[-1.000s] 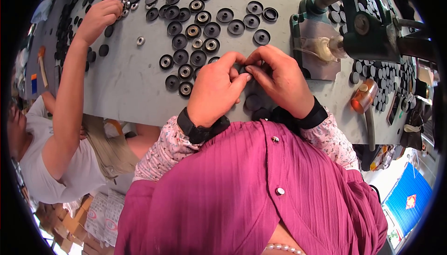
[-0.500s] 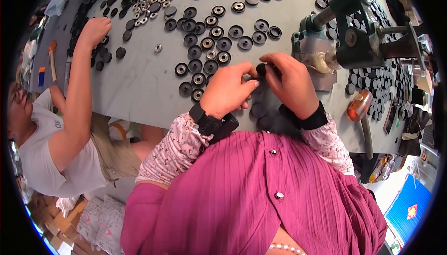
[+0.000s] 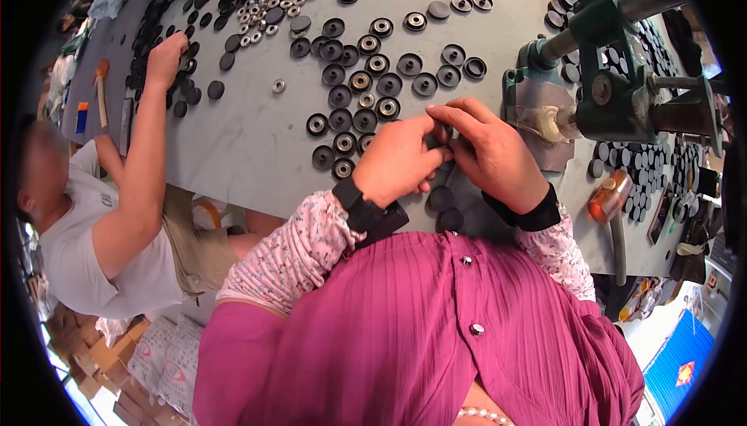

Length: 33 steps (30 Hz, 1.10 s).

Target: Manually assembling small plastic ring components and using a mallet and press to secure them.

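Two black discs (image 3: 441, 198) sit between our left hand (image 3: 398, 158) and right hand (image 3: 502, 157), near our shirt (image 3: 420, 325). Both hands curled; can't tell what's gripped.

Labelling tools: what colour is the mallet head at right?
The mallet head is orange, best in the head view.

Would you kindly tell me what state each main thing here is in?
Left hand, fingers bent, grip hidden
Right hand, fingers bent, grip hidden
Cupped black discs, open side up, some with metal rings inside
Loose metal ring, lying flat
Amber mallet, lying down, unheld
Green press, standing, untouched
Co-worker's hand, fingers curled
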Available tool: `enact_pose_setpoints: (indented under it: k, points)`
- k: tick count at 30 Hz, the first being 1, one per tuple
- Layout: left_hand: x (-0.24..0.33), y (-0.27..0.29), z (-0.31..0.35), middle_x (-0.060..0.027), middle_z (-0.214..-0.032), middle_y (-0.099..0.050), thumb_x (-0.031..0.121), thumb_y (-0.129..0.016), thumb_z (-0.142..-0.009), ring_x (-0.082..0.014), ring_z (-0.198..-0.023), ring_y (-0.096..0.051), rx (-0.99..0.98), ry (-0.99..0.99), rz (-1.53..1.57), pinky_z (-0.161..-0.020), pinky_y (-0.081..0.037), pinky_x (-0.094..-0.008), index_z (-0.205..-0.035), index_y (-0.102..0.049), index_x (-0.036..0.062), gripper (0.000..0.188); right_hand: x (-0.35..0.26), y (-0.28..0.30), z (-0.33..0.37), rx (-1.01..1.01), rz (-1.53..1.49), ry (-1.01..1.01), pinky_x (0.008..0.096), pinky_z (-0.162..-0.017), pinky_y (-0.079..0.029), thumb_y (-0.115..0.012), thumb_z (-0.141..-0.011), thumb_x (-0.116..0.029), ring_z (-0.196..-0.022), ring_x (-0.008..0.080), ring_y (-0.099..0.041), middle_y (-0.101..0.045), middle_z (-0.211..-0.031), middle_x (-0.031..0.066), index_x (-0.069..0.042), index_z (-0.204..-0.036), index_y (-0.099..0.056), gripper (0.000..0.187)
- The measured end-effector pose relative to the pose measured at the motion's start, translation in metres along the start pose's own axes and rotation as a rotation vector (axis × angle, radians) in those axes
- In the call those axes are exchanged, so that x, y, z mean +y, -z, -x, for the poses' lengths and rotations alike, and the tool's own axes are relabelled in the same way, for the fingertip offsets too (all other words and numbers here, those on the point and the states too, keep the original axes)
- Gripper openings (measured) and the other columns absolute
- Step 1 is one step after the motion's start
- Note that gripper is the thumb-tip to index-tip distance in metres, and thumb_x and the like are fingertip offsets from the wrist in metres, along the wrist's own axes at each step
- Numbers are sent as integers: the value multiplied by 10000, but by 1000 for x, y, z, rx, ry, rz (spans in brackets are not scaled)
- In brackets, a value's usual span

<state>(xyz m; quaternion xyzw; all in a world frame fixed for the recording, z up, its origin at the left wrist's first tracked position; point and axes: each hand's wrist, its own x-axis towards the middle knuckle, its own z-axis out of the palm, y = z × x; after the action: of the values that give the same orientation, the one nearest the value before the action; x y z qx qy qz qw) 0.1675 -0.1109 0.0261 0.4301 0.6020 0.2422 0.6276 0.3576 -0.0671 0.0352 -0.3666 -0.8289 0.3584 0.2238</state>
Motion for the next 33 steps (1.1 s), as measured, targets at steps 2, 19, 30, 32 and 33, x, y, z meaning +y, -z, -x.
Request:
enact_pose_setpoints:
  k: [2, 19, 30, 32, 33]
  points:
    - [-5, -1, 13, -45, -745, -690, 123, -769, -939, -114, -540, -648, 53, -57, -16, -501, -520, -270, -1087, -698, 7, 201, 2, 2, 4, -26, 27, -12, 431, -865, -575, -681, -850, 24, -1023, 386, -693, -654, -1241, 143, -47, -1213, -674, 370]
    - [-22, 6, 3, -116, -997, -720, 70, -732, -930, -228, -789, -710, 449, -583, -427, -689, -544, -337, -1147, -738, 34, 220, 6, 6, 4, 48, 17, -39, 429, -830, -568, -772, -827, -25, -964, 375, -685, -642, -1099, 149, -23, -1183, -681, 368]
    - [-12, 9, -9, -43, -746, -675, 140, -771, -916, -105, -615, -623, 339, -367, -348, -580, -498, -285, -1077, -708, -4, 225, 9, -8, -15, -89, 94, 63, 439, -804, -567, -775, -836, -66, -945, 378, -677, -617, -1004, 144, -24, -1053, -682, 240]
    - [-9, 12, -12, -92, -691, -657, 149, -773, -858, -238, -627, -658, 304, -235, -269, -611, -517, -387, -1027, -683, 8, 238, 8, -9, -18, -92, 97, 52, 436, -804, -568, -768, -836, -57, -947, 375, -679, -628, -1011, 143, -24, -1046, -693, 225]
    - [-8, 14, -14, -92, -691, -657, 149, -773, -858, -238, -627, -658, 305, -236, -268, -611, -517, -387, -1027, -683, 8, 238, 7, -9, -19, -95, 98, 40, 433, -805, -569, -761, -837, -48, -948, 372, -680, -640, -1017, 142, -24, -1039, -704, 212]
